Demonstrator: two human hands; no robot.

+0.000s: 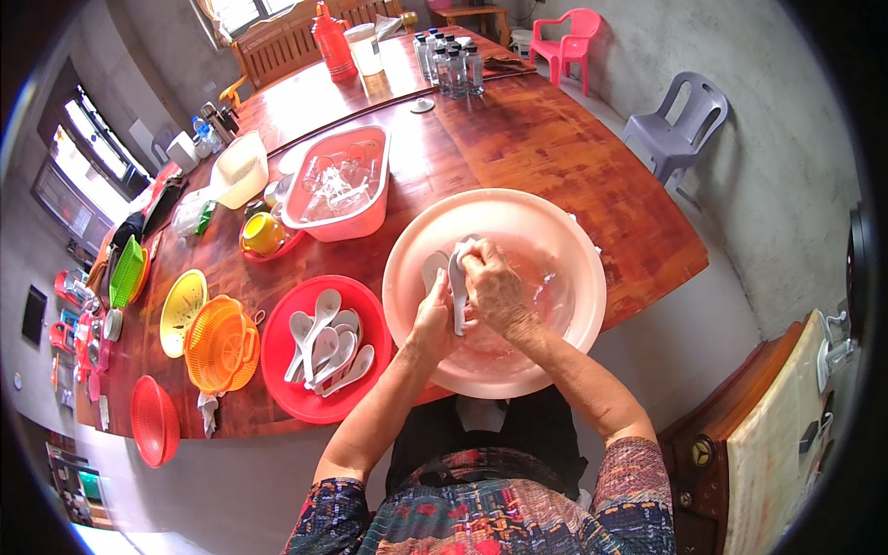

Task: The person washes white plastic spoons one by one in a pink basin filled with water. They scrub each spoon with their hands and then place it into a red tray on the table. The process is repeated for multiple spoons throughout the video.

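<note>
Over a wide pale pink basin (585,301) of water, both of my hands are together on white soup spoons. My left hand (435,322) is closed around a soup spoon (458,305), its handle pointing down toward me. Another spoon bowl (433,266) shows just beyond the left fingers. My right hand (492,285) pinches the far end of the spoon from above, with something white under its fingertips that may be a cloth. Left of the basin, a red plate-like tray (282,370) holds several white soup spoons (326,342) in a loose pile.
Beyond the spoons stands a pink tub (381,199) of clear glasses. Orange baskets (222,347), a yellow strainer (176,319) and a red basket (154,421) line the left edge. A yellow cup (264,234), clear bottles (453,69) and a red flask (333,46) stand farther back.
</note>
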